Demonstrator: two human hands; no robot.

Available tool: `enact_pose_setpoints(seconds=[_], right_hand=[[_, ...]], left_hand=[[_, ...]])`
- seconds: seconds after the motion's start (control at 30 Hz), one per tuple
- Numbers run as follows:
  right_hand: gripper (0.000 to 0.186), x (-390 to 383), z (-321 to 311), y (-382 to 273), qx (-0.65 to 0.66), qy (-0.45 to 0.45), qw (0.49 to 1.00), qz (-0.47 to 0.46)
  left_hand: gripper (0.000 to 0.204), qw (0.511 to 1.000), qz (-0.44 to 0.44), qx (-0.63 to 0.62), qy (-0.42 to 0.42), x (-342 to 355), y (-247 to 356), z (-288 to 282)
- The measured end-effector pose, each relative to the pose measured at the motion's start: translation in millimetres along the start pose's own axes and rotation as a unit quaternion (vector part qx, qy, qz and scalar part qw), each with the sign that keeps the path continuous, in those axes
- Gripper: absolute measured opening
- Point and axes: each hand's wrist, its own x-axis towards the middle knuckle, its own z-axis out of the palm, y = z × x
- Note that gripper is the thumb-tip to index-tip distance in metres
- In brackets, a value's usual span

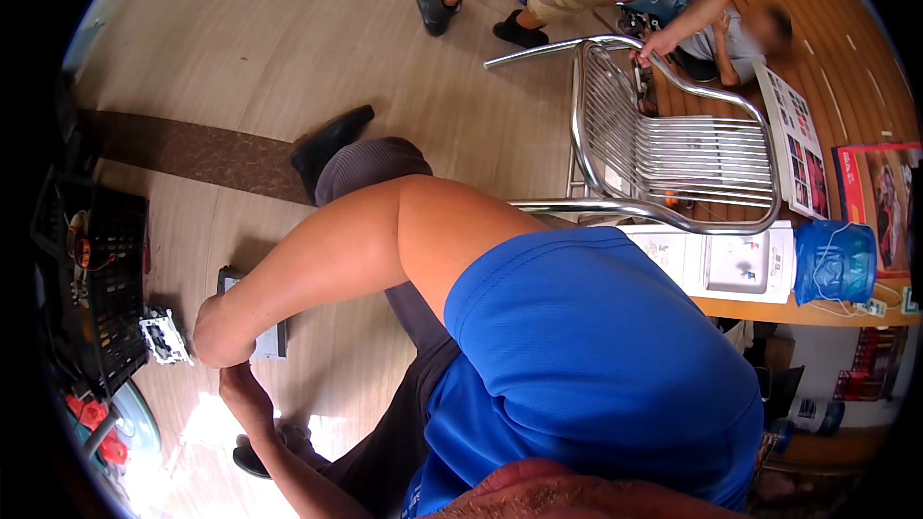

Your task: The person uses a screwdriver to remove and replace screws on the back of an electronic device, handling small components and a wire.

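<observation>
My right hand (224,334) is low at the picture's left, its arm coming from the blue sleeve. Close below it is my left hand (242,392), partly covered by the right wrist. The fingers of both hands are hidden, so I cannot make out a grip. A flat grey metal-looking box (273,340) lies on the floor behind my right hand and is partly covered by it. Just left of that hand is a white frame-like part with dark pieces (165,336).
A black plastic basket (113,274) with tools stands at the left, near a round clear tub (142,418) and red items. Another person's hand (658,44) rests on a metal chair (692,144); someone else sits behind. A white water dispenser (702,259) is at the right.
</observation>
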Motion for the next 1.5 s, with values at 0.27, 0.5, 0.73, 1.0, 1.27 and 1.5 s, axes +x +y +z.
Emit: enact_pose_setpoints(seconds=[0.27, 0.5, 0.73, 1.0, 1.27, 1.5], right_hand=[[0.022, 0.7, -0.2, 0.4, 0.013, 0.002, 1.000, 0.010], [0.022, 4.5, 2.0, -1.7, 0.017, 0.002, 1.000, 0.015], [0.022, 3.4, 4.0, -2.5, 0.011, -0.005, 1.000, 0.018], [0.019, -14.3, -6.7, -4.3, -0.002, -0.010, 1.000, -0.003], [0.017, -18.2, -7.4, 3.8, 0.036, 0.004, 0.999, -0.004], [0.017, -14.7, -8.1, 0.4, 0.030, -0.009, 1.000, 0.000]], left_hand=[[0.021, 0.998, -0.001, -0.025, 0.060, 2.9, 1.2, 0.2], [0.021, 0.999, -0.010, -0.014, 0.048, 0.9, 0.5, -5.3], [0.021, 1.000, -0.019, -0.009, 0.018, 0.4, -2.5, -1.4], [0.017, 0.999, -0.005, -0.029, 0.037, -1.0, 10.9, -8.0], [0.017, 0.999, -0.042, -0.006, 0.034, -1.6, 8.5, -15.1], [0.016, 0.999, -0.036, 0.018, 0.023, -1.3, 8.7, -18.5]])
